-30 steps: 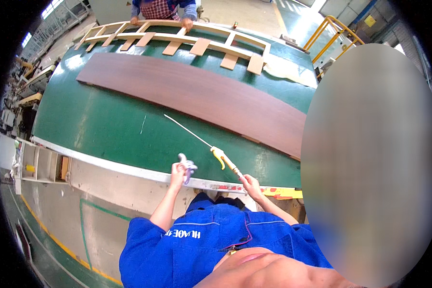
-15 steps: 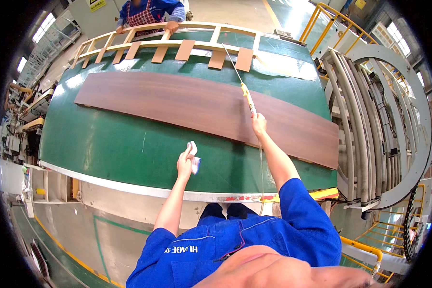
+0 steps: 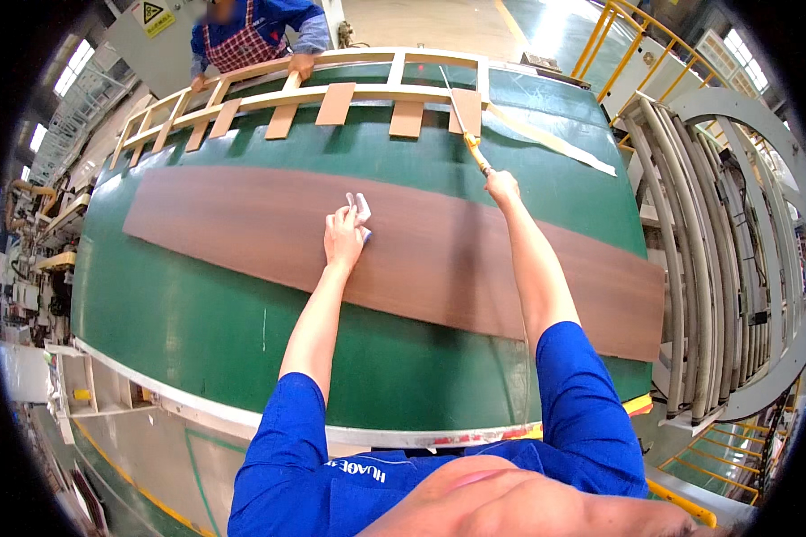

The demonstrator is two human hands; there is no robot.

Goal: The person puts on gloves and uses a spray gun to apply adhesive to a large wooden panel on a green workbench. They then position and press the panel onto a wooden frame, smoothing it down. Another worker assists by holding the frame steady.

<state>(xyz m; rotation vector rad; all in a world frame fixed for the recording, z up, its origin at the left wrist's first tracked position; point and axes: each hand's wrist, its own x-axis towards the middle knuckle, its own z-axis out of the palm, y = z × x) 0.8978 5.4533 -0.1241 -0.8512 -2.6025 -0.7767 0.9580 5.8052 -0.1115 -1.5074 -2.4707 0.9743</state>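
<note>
Hands reached out over the green bench [image 3: 242, 322], both arms stretched forward from blue sleeves. The left hand [image 3: 343, 238] rested on the long brown veneer sheet [image 3: 242, 234], its grip closed around a small white object [image 3: 358, 208] whose tip stuck up past the fingers; what kind of object it was could not be told. The veneer sheet lay flat under this hand and ran well off to either side of it, across most of the bench. The right hand [image 3: 502, 185], further out and to the right of the left one, had its grip pressed together around the yellow handle of an air gun [image 3: 468, 143], whose thin metal tube pointed away from the hand toward the wooden frame [image 3: 331, 89] at the far edge of the bench. Beyond that frame, another person's hands [image 3: 303, 64] rested on its rail. A pale strip [image 3: 555, 141] lay on the green surface just right of the right hand.
</note>
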